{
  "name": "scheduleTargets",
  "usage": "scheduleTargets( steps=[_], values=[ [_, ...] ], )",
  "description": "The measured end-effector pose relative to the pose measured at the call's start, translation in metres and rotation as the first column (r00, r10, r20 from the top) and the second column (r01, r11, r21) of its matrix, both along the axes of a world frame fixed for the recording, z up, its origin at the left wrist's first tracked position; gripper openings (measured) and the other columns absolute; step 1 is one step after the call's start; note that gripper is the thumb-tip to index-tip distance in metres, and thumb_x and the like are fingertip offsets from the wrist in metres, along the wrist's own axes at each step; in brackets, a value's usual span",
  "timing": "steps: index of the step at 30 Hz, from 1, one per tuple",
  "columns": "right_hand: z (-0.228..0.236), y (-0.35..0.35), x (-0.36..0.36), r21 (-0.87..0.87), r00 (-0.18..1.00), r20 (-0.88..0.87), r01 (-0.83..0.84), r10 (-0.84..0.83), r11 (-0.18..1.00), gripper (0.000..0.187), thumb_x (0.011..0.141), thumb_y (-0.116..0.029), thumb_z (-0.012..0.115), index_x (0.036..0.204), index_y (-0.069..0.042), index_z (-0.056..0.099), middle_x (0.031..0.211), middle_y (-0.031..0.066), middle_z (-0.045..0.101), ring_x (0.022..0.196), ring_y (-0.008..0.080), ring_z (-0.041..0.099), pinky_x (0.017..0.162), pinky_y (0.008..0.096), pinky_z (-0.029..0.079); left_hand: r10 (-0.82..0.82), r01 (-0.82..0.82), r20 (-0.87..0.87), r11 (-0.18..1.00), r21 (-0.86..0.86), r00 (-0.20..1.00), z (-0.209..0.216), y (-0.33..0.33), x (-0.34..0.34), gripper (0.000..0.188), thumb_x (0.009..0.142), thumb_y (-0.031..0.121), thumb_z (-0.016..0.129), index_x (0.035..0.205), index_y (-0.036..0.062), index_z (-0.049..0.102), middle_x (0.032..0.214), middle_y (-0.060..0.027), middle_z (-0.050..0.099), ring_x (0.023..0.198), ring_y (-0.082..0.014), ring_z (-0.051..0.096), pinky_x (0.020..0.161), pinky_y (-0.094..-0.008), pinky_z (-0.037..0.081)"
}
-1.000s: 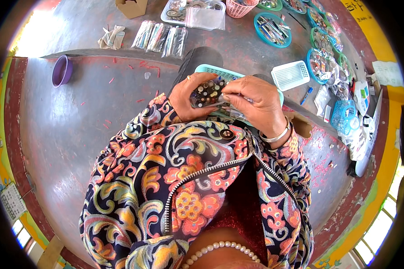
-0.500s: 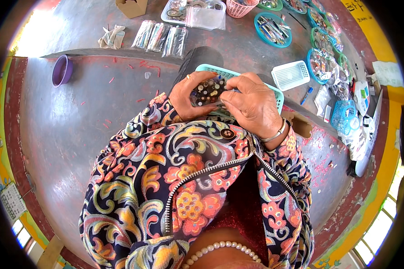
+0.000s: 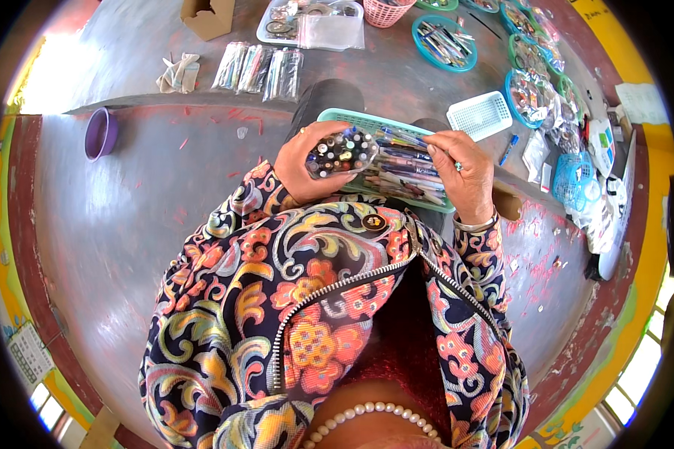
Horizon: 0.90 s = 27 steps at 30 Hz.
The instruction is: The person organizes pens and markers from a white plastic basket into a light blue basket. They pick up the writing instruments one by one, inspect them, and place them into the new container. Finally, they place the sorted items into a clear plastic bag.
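My left hand point(image 3: 301, 165) is wrapped round a bundle of pens point(image 3: 342, 153), their round ends facing up toward me. A clear edge around the bundle looks like a plastic bag. The bundle is over the left part of a mint-green basket point(image 3: 344, 114), in which several loose pens point(image 3: 408, 166) lie side by side. At the basket's right end is my right hand point(image 3: 464, 170), thumb and fingers pinched together at the tips of the pens. Whether a pen is between those fingers is hidden. The basket rests in front of my body, near my knees.
Bagged pens point(image 3: 254, 71), a white tray point(image 3: 329, 39), a pink basket point(image 3: 386, 11) and a blue basket of pens point(image 3: 443, 45) stand on the raised surface ahead. A pale rectangular basket point(image 3: 479, 116) and a blue marker point(image 3: 509, 148) are at right, a purple basin point(image 3: 101, 135) at left.
My right hand has moved from the top of the bundle rightward to the basket's far right end, uncovering the loose pens. My left hand still holds the bundle.
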State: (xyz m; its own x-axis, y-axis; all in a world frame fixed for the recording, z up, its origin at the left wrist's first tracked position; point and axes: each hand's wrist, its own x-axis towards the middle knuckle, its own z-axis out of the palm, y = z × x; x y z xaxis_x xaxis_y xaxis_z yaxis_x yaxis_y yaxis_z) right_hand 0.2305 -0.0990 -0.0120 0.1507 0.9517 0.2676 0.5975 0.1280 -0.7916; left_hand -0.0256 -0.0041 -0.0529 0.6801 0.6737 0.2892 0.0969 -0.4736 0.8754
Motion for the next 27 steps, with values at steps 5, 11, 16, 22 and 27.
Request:
scheduleTargets(
  steps=[5,11,16,22,27],
  values=[
    [-0.03,-0.027,0.013,-0.146,0.993,0.098,-0.047,0.062,0.988,0.014,0.08,-0.009,0.066,0.092,-0.004,0.067,0.089,0.0124,0.064,0.081,0.0299,0.062,0.071,0.0344,0.049,0.004,-0.004,0.018,1.0,0.006,1.0,-0.006,0.001,0.0,0.069,0.067,0.01,0.078,0.128,0.0005,0.048,0.116,-0.0136,0.058,0.104,-0.0187,0.059,0.09,-0.0304,0.046],
    [-0.049,-0.042,0.002,-0.169,0.957,0.226,-0.145,0.182,0.975,0.018,0.076,-0.012,0.067,0.093,-0.005,0.063,0.09,0.0123,0.062,0.088,0.0333,0.058,0.076,0.0398,0.047,0.006,-0.006,-0.008,1.0,0.007,1.0,-0.004,0.0,0.0,0.07,0.068,0.011,0.079,0.129,0.0008,0.047,0.119,-0.0134,0.056,0.106,-0.0182,0.058,0.091,-0.0307,0.045],
    [-0.054,-0.039,0.001,-0.206,0.952,0.246,-0.134,0.183,0.969,0.017,0.077,-0.01,0.065,0.093,-0.004,0.062,0.087,0.012,0.06,0.086,0.0332,0.057,0.074,0.0401,0.047,0.001,-0.001,-0.001,1.0,-0.014,1.0,-0.007,0.001,0.0,0.07,0.068,0.011,0.08,0.129,0.0009,0.047,0.119,-0.0136,0.056,0.106,-0.0189,0.058,0.092,-0.0311,0.045],
    [-0.034,-0.039,0.006,-0.235,0.989,-0.133,0.026,-0.058,0.972,0.017,0.083,-0.002,0.062,0.1,-0.002,0.06,0.09,0.008,0.064,0.077,0.0168,0.063,0.066,0.0261,0.048,0.019,-0.02,0.007,0.999,0.026,1.0,-0.006,0.001,0.001,0.069,0.068,0.009,0.08,0.128,0.0006,0.047,0.118,-0.0133,0.056,0.104,-0.0181,0.059,0.09,-0.0303,0.046],
    [-0.038,-0.037,0.019,-0.153,0.537,-0.825,0.087,-0.176,0.984,0.044,0.087,0.001,0.059,0.127,-0.003,0.043,0.092,0.0093,0.063,0.084,0.0196,0.064,0.073,0.0277,0.053,0.066,-0.062,0.065,0.996,-0.065,0.996,-0.003,-0.003,0.005,0.062,0.068,0.01,0.079,0.124,0.0025,0.052,0.112,-0.0149,0.061,0.101,-0.025,0.061,0.086,-0.0329,0.047]
  ],
)
